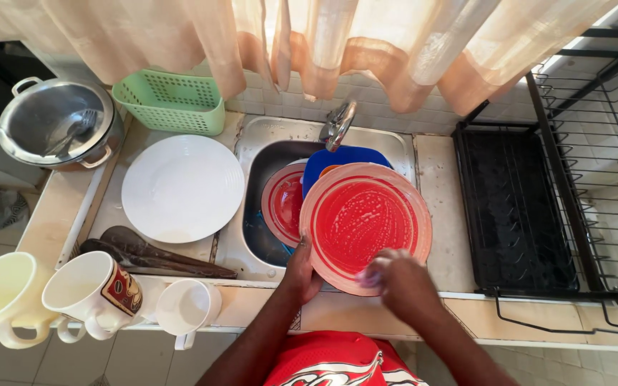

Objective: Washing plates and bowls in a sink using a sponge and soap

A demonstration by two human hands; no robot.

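At lower centre of the frame our left hand pinches the near rim of the soapy red plate, while our right hand closes its grip on a pale sponge, blurred, against the plate's lower edge. The plate hangs over the sink, face tilted up toward us; round, so no long axis. We judge the suds make the rim slick: a one-sided hold could slip, dropping it onto the red dish and blue plate below.
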